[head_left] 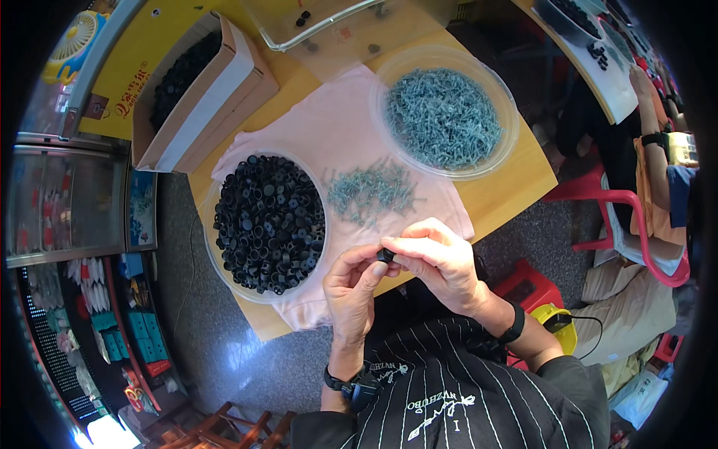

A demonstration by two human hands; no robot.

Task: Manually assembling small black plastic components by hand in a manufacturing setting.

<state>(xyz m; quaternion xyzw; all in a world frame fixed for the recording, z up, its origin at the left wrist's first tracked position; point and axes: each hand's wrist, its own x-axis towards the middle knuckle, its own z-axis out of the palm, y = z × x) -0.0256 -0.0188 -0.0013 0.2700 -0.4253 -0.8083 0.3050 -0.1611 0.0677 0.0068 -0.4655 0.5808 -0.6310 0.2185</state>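
Just past the table's near edge, both my hands meet around a small black plastic cap point(385, 255). My left hand point(351, 292) is closed, pinching the cap between thumb and fingers. My right hand point(443, 268) grips it from the other side with thumb and index finger; whether a screw is also in these fingers is hidden. Beyond my hands, a loose pile of silvery screws point(372, 191) lies on a pink cloth point(299, 123). On the left is a round clear tub point(327, 224) full of black caps. Another round tub point(511, 142), heaped with screws, stands at the far right.
A cardboard box point(217, 101) of dark parts stands at the table's far left, beside a clear plastic bin point(329, 34). A red plastic chair point(636, 202) and a red stool point(527, 288) are on the right. Another person's arm point(654, 138) shows at a neighbouring table.
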